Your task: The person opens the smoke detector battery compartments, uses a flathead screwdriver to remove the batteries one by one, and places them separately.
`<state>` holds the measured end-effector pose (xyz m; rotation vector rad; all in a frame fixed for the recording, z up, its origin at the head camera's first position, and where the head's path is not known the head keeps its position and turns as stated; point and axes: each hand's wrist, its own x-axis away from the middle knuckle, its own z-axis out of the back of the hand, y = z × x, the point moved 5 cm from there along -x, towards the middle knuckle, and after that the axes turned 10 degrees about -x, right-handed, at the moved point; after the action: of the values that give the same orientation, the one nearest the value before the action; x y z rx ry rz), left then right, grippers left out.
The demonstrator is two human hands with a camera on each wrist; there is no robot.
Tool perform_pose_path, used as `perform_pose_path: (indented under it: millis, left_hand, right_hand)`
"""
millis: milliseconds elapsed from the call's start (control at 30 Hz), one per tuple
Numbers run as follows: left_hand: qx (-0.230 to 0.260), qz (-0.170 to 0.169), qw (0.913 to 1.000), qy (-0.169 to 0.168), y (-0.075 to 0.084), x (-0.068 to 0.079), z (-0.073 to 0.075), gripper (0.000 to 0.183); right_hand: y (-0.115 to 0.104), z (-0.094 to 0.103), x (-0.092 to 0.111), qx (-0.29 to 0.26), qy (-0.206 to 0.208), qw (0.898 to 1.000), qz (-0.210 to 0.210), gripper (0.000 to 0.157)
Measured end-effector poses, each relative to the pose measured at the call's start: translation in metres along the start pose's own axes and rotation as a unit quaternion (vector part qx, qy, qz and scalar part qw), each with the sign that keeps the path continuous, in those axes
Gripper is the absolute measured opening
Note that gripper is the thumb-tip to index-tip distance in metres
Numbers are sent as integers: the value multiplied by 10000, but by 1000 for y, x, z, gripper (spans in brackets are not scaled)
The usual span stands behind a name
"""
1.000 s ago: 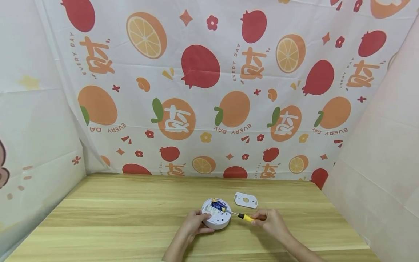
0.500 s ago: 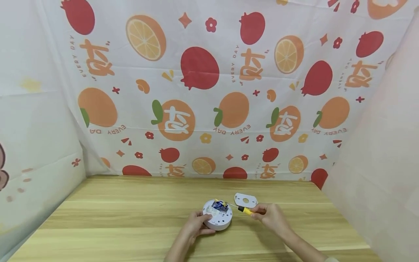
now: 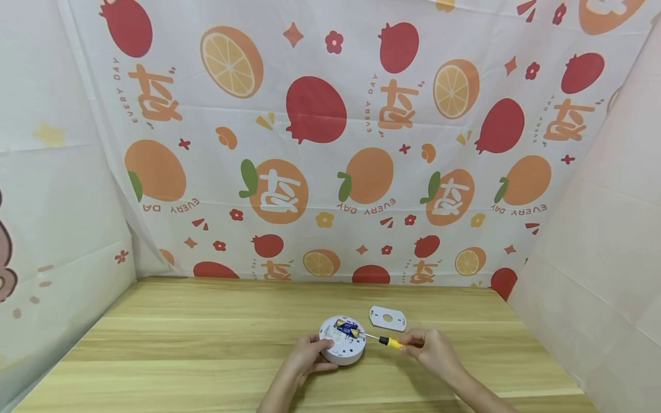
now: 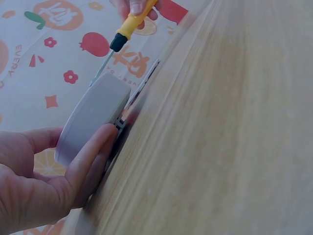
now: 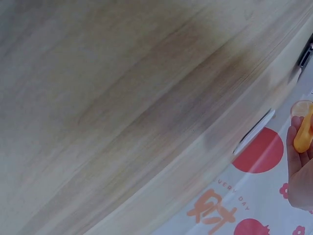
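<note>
My left hand (image 3: 304, 358) grips a round white device (image 3: 345, 358), resembling a smoke alarm, at its left side, thumb over the top face and fingers below. Blue-and-gold batteries (image 3: 347, 328) lie in an opening in that face, beside a printed label. A screwdriver (image 3: 392, 342) with a yellow and black handle is pinched in my right hand (image 3: 436, 355); its metal shaft points left, the tip right at the batteries' right end. In the left wrist view the device (image 4: 95, 115) is tilted close over the table, and the screwdriver (image 4: 124, 29) reaches behind its rim.
A white mounting plate (image 3: 395, 323) with a central hole lies on the wooden table (image 3: 206, 332), just beyond the screwdriver. Behind the table hangs a fruit-patterned cloth (image 3: 320, 172); pale cloths stand at the left and right sides.
My right hand rose slightly with the screwdriver, then came back down. The batteries, at an angle in the opening before, now lie flatter. My left hand keeps its hold on the device.
</note>
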<state>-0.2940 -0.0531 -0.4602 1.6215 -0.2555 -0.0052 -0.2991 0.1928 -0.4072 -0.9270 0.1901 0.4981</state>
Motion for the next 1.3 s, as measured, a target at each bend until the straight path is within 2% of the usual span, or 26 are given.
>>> perform_pose_path:
  millis: [467, 700, 967, 1100, 1300]
  left_hand:
    - [2, 0, 9997, 226, 0, 1, 5, 51]
    - [-121, 31, 9995, 300, 2, 2, 7, 58]
    - [-239, -92, 9995, 209, 6, 2, 8, 65]
    - [-270, -185, 9983, 474, 8, 0, 14, 60]
    - [-249, -176, 9957, 879, 12, 0, 20, 58]
  right_hand:
    - [-5, 6, -1, 284, -217, 9993, 64, 10]
    - [-2, 9, -1, 213, -231, 9995, 42, 10]
    - [2, 24, -11, 250, 342, 9977, -536, 13]
    - [6, 32, -16, 379, 727, 9934, -801, 14]
    - [23, 46, -20, 602, 1121, 9866, -1018, 12]
